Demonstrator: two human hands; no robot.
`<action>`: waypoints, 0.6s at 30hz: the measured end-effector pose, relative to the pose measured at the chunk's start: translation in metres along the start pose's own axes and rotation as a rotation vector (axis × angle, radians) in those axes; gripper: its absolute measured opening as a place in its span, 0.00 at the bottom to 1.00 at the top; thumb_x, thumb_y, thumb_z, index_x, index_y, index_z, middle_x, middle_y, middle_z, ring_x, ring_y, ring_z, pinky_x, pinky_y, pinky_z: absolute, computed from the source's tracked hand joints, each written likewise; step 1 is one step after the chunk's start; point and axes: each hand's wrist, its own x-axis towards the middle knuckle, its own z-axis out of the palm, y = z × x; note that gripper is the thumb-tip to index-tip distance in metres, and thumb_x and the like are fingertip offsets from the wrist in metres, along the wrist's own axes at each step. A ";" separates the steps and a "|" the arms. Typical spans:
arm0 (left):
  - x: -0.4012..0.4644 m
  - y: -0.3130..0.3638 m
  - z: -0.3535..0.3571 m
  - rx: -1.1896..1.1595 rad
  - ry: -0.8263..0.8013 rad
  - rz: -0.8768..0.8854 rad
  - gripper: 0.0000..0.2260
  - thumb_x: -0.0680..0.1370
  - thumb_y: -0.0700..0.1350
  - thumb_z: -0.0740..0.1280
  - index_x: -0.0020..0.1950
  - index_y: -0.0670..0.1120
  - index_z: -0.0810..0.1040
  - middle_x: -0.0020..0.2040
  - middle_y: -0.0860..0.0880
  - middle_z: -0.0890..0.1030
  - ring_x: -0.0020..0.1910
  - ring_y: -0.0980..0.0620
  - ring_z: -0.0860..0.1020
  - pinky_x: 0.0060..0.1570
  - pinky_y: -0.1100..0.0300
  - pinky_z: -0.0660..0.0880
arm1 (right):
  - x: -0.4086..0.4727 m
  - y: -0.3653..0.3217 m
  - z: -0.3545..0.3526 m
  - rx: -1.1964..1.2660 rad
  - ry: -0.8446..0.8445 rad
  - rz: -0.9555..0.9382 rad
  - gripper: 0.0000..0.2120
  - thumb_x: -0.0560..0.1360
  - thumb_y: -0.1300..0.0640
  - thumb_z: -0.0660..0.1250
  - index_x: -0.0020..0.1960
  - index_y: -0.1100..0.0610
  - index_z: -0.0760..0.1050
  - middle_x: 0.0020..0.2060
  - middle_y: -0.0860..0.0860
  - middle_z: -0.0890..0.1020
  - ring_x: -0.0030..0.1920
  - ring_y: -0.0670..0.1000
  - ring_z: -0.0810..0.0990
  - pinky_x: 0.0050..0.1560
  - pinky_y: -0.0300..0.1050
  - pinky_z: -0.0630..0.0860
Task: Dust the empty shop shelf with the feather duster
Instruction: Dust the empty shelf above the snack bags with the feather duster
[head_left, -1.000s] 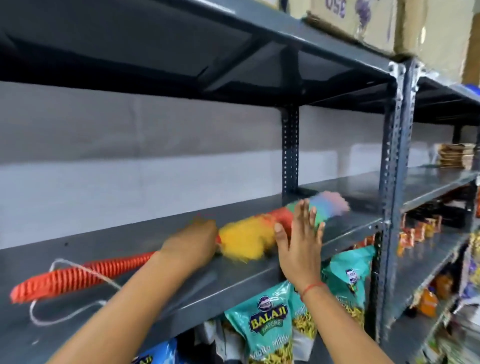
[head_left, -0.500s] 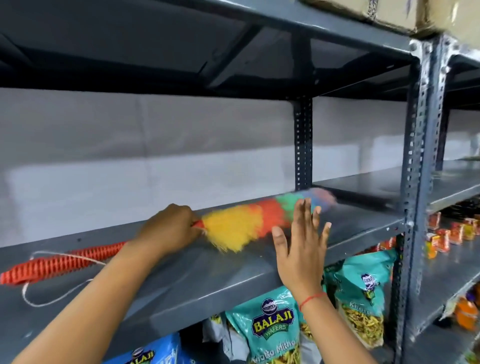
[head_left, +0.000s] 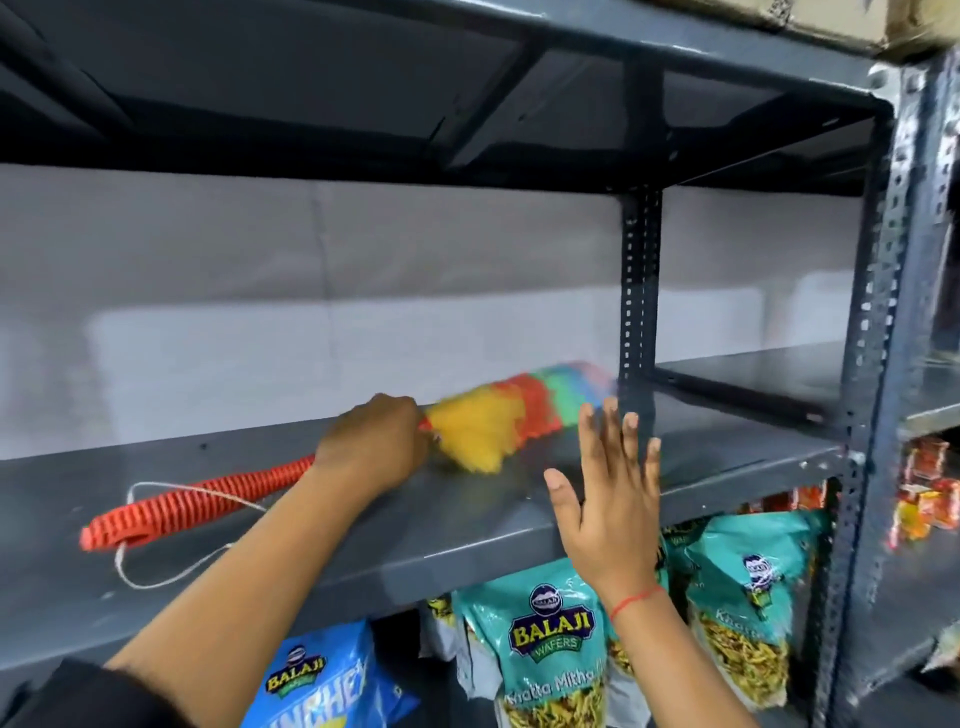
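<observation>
The left hand (head_left: 371, 444) holds the feather duster (head_left: 488, 421) with its fingers closed around the orange handle, just where the coloured feathers begin, and the feathers lie on the grey shelf (head_left: 467, 525) with the tip near the back post (head_left: 640, 291). Compared with one second ago, the hand and the feathers have moved a little toward the back wall, so the sweep now covers the deeper part of the shelf. The right hand (head_left: 608, 499) stays raised above the front edge, fingers wide and holding nothing. I think the dusting is in the middle, and the left part is probably not yet done.
</observation>
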 end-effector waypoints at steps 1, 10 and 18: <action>-0.003 0.001 -0.003 -0.032 0.037 -0.015 0.15 0.78 0.54 0.60 0.55 0.47 0.79 0.56 0.41 0.80 0.55 0.39 0.78 0.48 0.54 0.74 | -0.001 0.000 0.001 0.003 0.009 -0.001 0.30 0.79 0.39 0.44 0.75 0.53 0.47 0.73 0.57 0.56 0.73 0.54 0.46 0.70 0.60 0.46; -0.064 -0.066 -0.037 -0.024 -0.213 0.107 0.17 0.77 0.58 0.60 0.59 0.51 0.79 0.57 0.49 0.84 0.55 0.49 0.80 0.55 0.56 0.76 | -0.005 0.004 0.007 0.068 0.172 -0.019 0.30 0.79 0.40 0.45 0.75 0.52 0.39 0.74 0.48 0.38 0.73 0.57 0.42 0.70 0.62 0.43; -0.074 -0.135 -0.048 -0.006 0.090 -0.078 0.14 0.78 0.54 0.60 0.60 0.55 0.79 0.55 0.46 0.83 0.54 0.43 0.79 0.51 0.54 0.77 | -0.004 -0.039 0.003 0.172 0.211 0.054 0.29 0.79 0.41 0.45 0.75 0.49 0.39 0.74 0.41 0.38 0.73 0.51 0.41 0.71 0.55 0.41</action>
